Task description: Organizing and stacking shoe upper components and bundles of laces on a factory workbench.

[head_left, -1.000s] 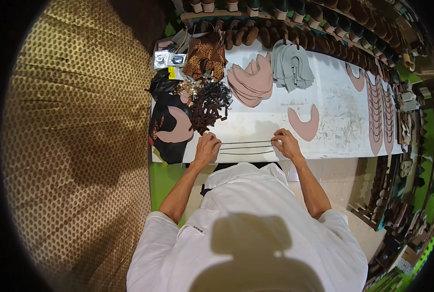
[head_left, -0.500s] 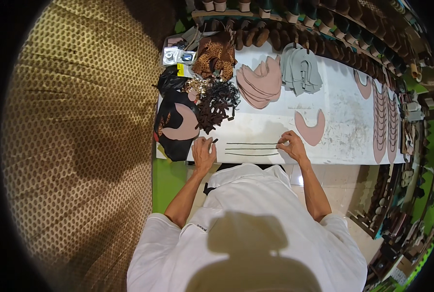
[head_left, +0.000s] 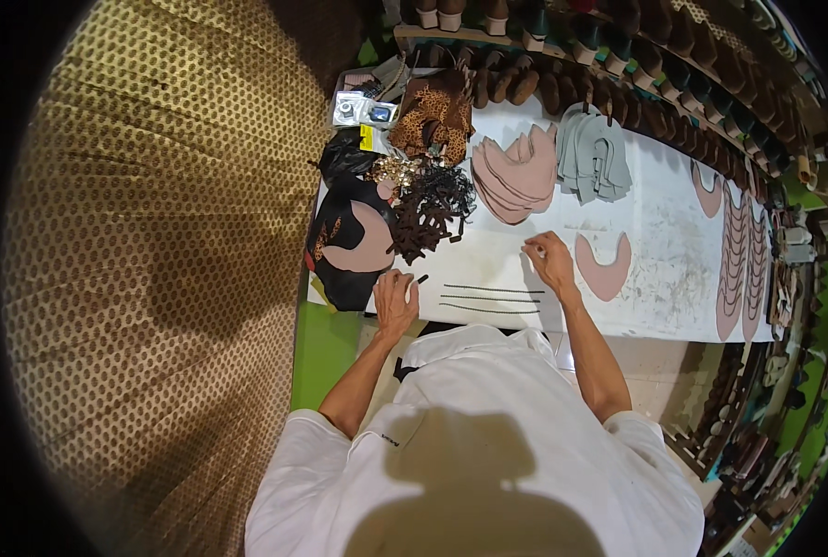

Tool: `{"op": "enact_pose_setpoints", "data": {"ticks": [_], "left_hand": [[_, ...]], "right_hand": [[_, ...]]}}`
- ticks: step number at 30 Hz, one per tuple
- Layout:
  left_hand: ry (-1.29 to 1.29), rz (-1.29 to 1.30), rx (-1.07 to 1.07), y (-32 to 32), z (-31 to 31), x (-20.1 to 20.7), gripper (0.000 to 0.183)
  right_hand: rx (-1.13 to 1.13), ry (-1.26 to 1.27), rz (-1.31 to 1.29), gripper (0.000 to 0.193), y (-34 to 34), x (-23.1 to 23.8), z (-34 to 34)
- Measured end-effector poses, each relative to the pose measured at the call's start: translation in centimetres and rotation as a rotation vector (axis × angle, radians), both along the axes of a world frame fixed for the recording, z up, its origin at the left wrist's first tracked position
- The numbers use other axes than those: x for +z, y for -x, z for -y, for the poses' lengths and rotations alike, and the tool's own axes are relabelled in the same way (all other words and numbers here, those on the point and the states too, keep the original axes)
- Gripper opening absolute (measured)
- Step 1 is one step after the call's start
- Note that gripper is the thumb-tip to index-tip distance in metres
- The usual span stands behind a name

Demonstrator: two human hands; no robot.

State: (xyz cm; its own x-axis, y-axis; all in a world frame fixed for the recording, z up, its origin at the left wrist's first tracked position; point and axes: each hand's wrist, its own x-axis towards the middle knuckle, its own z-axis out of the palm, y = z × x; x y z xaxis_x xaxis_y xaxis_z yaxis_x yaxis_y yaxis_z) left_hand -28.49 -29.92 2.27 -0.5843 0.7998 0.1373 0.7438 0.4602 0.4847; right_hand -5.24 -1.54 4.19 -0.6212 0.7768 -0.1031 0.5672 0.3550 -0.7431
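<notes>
Three thin dark cords or chains (head_left: 490,298) lie side by side on the white tabletop in front of me. To the left of them my left hand (head_left: 396,302) rests on the table, fingers bent and a little apart. A short dark piece (head_left: 422,279) lies just off its thumb; I see no grip on it. My right hand (head_left: 549,261) is above the right ends of the cords, off them, with thumb and fingertips drawn together. Anything between those tips is too small to make out. Right of this hand lies a pink U-shaped cutout (head_left: 603,270).
Dark brown pieces (head_left: 421,228) and black loops (head_left: 446,190) are heaped at left, beside a pink cutout (head_left: 363,249) on black material. Stacks of pink (head_left: 516,176) and grey cutouts (head_left: 592,158) sit farther back. Overlapping cutouts (head_left: 731,265) line the right end. Shoe racks (head_left: 609,70) border the table.
My right hand has lifted from the right ends of the cords and moved away from me. The left hand has drawn slightly back from the short dark piece. The whole view has shifted a little.
</notes>
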Motion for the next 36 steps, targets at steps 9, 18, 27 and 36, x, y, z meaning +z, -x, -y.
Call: {"op": "enact_pose_setpoints", "data": {"ticks": [9, 18, 27, 36], "left_hand": [[0.009, 0.081, -0.004, -0.3, -0.7, -0.6, 0.017], [-0.026, 0.044, 0.102, 1.3, -3.1, 1.9, 0.018], [-0.168, -0.044, 0.342, 7.6, -6.9, 4.1, 0.011], [-0.496, 0.677, -0.18, 10.1, -18.5, 10.6, 0.052]], "right_hand": [[0.138, -0.207, 0.086, 0.023, 10.9, -0.3, -1.3], [0.294, -0.289, 0.155, 0.018, 13.4, -3.1, -3.0], [0.243, 0.081, -0.02, 0.032, 16.6, 6.4, -5.1], [0.451, 0.354, -0.218, 0.026, 19.7, 12.6, -7.9]]}}
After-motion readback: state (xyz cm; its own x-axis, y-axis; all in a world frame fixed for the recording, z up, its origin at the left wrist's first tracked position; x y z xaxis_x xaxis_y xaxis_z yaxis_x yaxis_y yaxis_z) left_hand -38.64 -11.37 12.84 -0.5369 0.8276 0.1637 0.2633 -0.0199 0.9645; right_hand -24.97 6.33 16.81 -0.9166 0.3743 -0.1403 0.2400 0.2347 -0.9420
